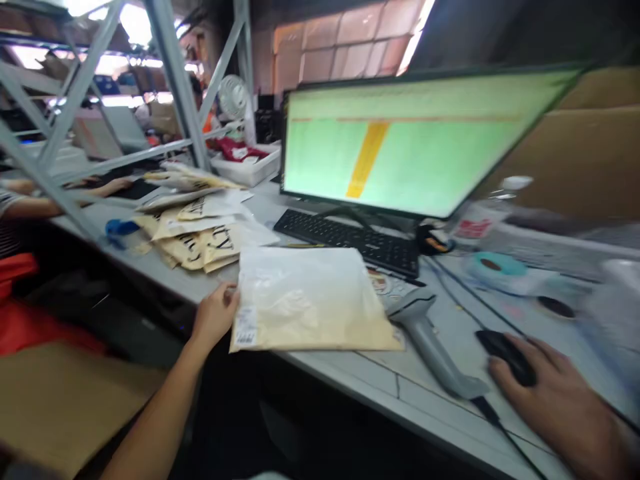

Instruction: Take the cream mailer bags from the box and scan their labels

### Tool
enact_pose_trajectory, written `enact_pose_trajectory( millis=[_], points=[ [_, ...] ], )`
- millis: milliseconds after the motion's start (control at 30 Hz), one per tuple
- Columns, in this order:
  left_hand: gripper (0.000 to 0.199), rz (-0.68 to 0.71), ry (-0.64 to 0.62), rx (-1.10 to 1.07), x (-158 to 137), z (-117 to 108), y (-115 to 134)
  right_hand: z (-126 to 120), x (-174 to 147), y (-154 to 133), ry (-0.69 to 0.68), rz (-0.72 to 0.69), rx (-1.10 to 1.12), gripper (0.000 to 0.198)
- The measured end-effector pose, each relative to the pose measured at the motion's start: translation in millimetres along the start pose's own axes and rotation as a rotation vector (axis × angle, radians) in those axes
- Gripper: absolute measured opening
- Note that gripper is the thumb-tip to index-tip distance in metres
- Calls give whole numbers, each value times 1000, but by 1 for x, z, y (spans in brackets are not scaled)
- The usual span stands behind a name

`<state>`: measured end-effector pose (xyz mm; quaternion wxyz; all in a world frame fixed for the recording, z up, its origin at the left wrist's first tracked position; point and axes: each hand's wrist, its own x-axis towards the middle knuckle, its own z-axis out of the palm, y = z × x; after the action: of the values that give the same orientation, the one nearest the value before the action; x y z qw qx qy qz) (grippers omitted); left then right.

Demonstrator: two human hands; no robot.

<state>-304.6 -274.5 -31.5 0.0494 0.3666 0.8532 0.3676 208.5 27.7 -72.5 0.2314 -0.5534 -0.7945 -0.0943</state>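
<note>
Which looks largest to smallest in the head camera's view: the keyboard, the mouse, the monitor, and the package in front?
By visible area, largest to smallest:
1. Monitor
2. Package in front
3. Keyboard, partly hidden
4. Mouse, partly covered

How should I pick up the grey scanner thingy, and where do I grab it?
Probably around the middle of the scanner's slim handle, from above and the right. Its wider head is by the white packet, and its cable leaves the other end, so the middle avoids both. The right hand, on the mouse, is already on that side.
</note>
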Motion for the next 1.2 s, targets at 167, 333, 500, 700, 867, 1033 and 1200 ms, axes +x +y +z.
enact_pose_trajectory(
  millis=[167,333,500,700,867,1033,1200],
  points=[
    [32,17,30,27,34,13,-4,-16,0,-11,-44,101,79,61],
    [45,-42,31,-13,45,28,-14,-13,-4,-6,-32,86,114,63],
    [48,-125,53,-4,44,35,-23,-6,-6,1,-16,59,132,60],
    [49,-166,46,6,45,31,-20,-2,-7,6,-40,79,137,61],
    [49,-189,47,-10,45,30,-15,0,-7,9,-47,86,162,62],
    [48,-188,36,-2,45,30,-16,0,-7,8,-20,61,178,60],
    [47,-198,36,-8,46,31,-20,0,-7,6,-8,61,169,58]
  ],
)
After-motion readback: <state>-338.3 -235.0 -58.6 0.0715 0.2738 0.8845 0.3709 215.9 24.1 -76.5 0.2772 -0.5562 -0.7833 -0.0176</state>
